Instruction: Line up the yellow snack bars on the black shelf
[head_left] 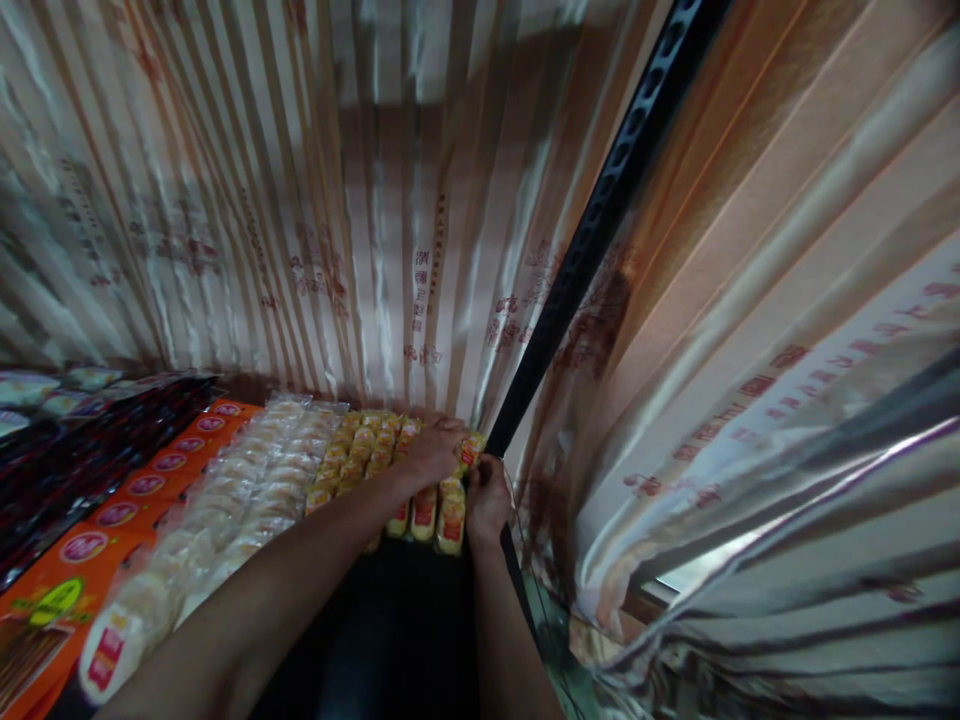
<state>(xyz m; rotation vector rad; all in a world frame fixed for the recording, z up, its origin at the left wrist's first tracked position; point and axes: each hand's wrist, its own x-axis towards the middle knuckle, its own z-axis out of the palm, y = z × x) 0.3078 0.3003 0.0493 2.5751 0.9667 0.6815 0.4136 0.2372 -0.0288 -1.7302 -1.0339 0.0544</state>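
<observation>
Yellow packets [450,525], black post [576,270] (alongside), curtain [390,200]

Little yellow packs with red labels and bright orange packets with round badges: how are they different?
Each of the little yellow packs with red labels looks smaller than the front one of the bright orange packets with round badges. The yellow packs sit in several rows side by side, while the orange packets overlap in one long row. Both have printing on them.
</observation>
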